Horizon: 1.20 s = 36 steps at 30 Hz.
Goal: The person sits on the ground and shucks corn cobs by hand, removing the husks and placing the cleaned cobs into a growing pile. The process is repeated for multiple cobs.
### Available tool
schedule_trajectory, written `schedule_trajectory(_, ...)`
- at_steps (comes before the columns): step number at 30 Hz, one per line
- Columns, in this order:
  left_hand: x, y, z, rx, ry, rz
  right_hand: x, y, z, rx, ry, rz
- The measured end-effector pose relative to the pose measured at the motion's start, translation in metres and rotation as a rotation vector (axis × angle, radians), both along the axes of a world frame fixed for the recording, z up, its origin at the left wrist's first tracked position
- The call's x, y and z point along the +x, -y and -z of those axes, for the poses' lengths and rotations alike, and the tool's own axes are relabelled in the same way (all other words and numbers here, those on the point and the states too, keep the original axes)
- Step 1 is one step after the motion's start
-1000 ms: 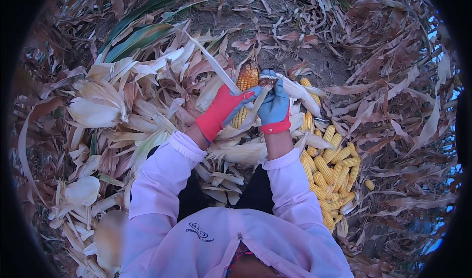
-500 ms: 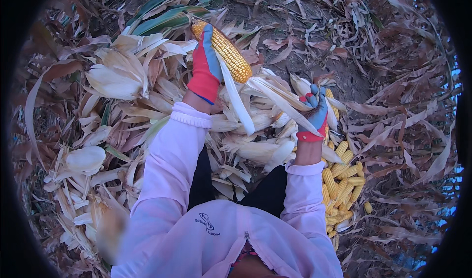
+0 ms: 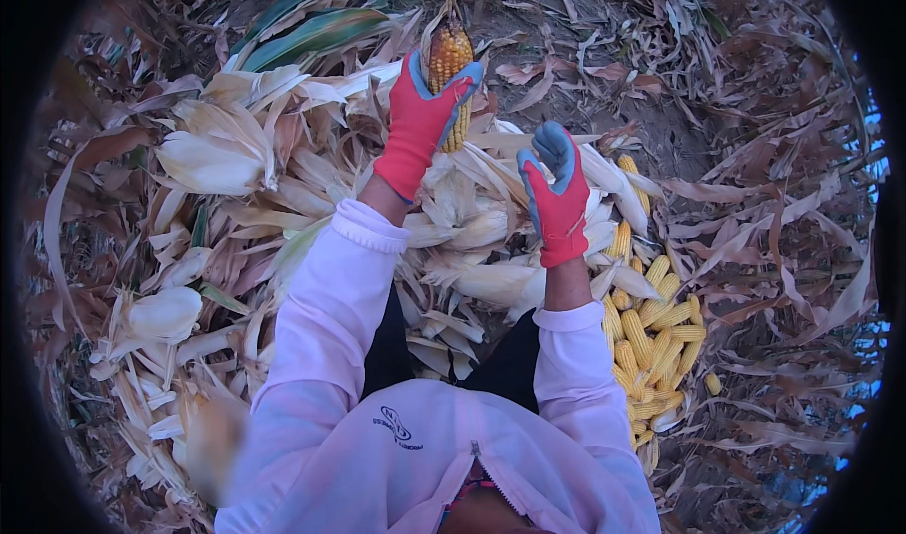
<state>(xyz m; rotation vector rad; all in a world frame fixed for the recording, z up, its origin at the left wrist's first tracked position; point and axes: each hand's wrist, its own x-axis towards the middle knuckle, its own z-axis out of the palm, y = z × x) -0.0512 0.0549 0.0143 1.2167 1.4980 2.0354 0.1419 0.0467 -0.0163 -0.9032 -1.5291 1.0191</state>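
My left hand (image 3: 415,124), in a red and grey-blue work glove, is closed around an ear of corn (image 3: 449,55). The ear stands nearly upright in the picture, its yellow kernels bare and some dry, brownish husk at its far end. My right hand (image 3: 559,202), gloved the same way, is a little nearer and to the right. Its thumb stands away from the bent fingers, and I see nothing between them. Pale dry husks (image 3: 477,232) lie under and between both hands. The palm of the left glove hides part of the ear.
A heap of husked yellow corn ears (image 3: 661,331) lies by my right forearm, with one small piece (image 3: 713,383) off to its right. Loose husks (image 3: 212,161) cover the ground to the left. Green leaves (image 3: 316,39) lie at the far left, dry brown stalks (image 3: 774,213) at right.
My right hand has let go of the strip of husk and moved left, towards the ear. My left hand has shifted slightly right and turned the ear from slanted to nearly upright.
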Motion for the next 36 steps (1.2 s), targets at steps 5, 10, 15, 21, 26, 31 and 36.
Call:
schedule_trajectory(5,0.03,0.006,0.002,0.008,0.316,0.263,-0.037,0.005,0.022,0.058,0.405,-0.111)
schedule_trajectory(10,0.023,0.01,0.0,-0.052,0.528,0.458,-0.041,0.001,0.033,-0.13,0.398,-0.188)
schedule_trajectory(15,0.013,0.019,-0.019,-0.015,0.462,0.468,-0.043,0.013,0.023,-0.093,0.388,-0.206)
schedule_trajectory(21,-0.007,0.012,-0.015,0.032,0.565,0.563,-0.036,0.009,0.024,-0.045,0.61,-0.225)
schedule_trajectory(26,-0.009,0.012,-0.018,0.012,0.578,0.571,-0.032,0.007,0.029,-0.123,0.639,-0.276)
schedule_trajectory(31,-0.019,0.012,-0.018,0.045,0.687,0.624,-0.028,0.009,0.033,-0.059,0.61,-0.367)
schedule_trajectory(36,-0.018,0.02,-0.03,0.016,0.735,0.712,-0.023,0.014,0.013,-0.242,0.562,-0.483)
